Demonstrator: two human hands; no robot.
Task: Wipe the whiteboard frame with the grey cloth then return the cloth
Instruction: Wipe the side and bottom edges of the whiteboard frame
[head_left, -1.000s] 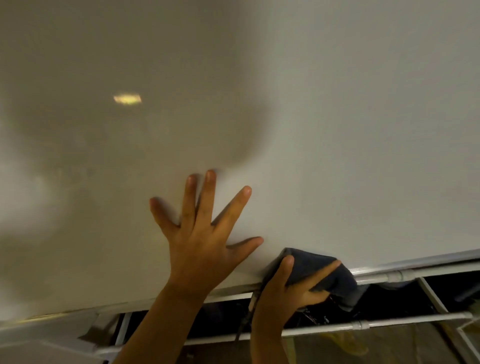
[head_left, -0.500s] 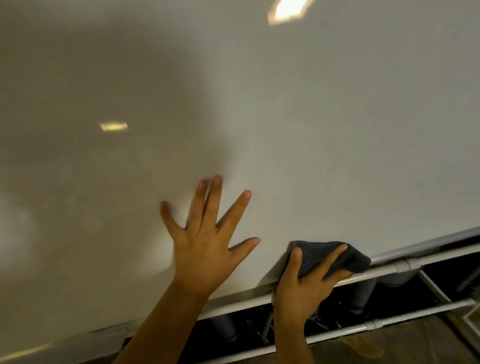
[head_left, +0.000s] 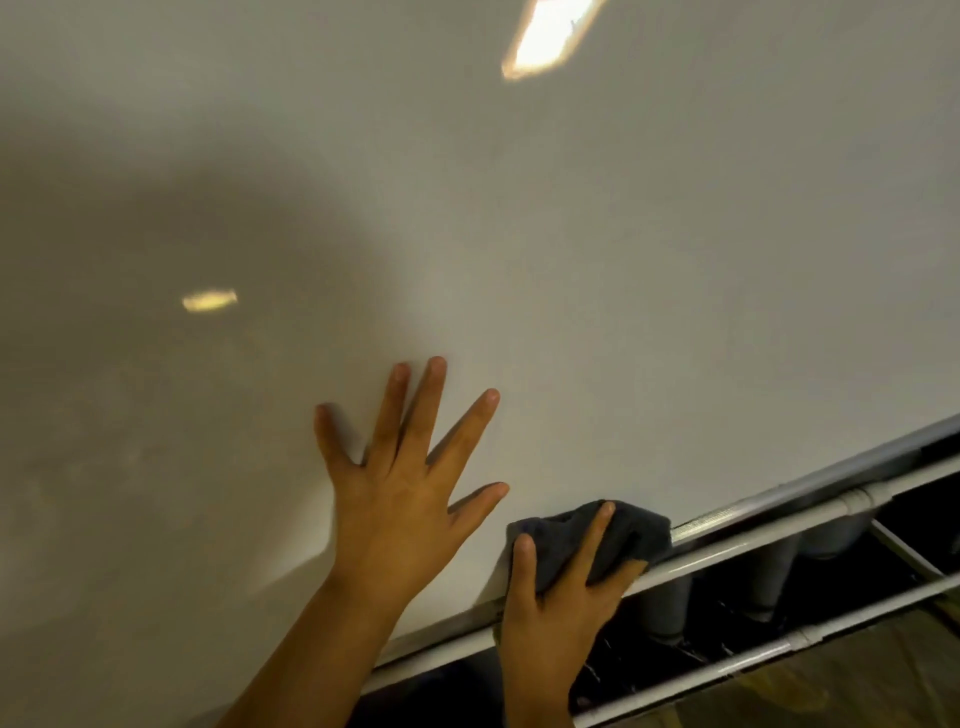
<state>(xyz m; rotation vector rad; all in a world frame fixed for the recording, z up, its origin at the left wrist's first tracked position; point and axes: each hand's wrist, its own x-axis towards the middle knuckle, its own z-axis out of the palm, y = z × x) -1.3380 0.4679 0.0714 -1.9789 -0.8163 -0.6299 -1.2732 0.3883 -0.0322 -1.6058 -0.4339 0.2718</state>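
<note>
- Your left hand (head_left: 402, 512) lies flat against the whiteboard (head_left: 623, 260), palm on the surface, all five digits spread wide and holding nothing.
- Your right hand (head_left: 558, 597) presses the grey cloth (head_left: 582, 535) onto the lower edge of the board; the fingers (head_left: 597, 535) are splayed over the fabric rather than curled around it, so the cloth is pinned under the palm, not gripped in a fist.
- The grey cloth sits bunched on the whiteboard frame (head_left: 779, 501), the silver strip that runs along the board's bottom edge and slopes up to the right in this view. Part of the cloth overlaps the white surface just above the strip.
- The two hands are close together, your left thumb ending just beside the cloth's upper left corner without touching it.
- Below the frame, white tubes (head_left: 727, 551) run parallel to it, with grey upright legs (head_left: 667, 608) joining a second, lower tube.
- Under the tubes the floor (head_left: 857, 686) looks brownish; the dark space between the tubes is too dim to read.
- Two bright light reflections (head_left: 545, 39) show on the board, one large at the top and one small to the left, and a broad shadow covers the board's left part.
</note>
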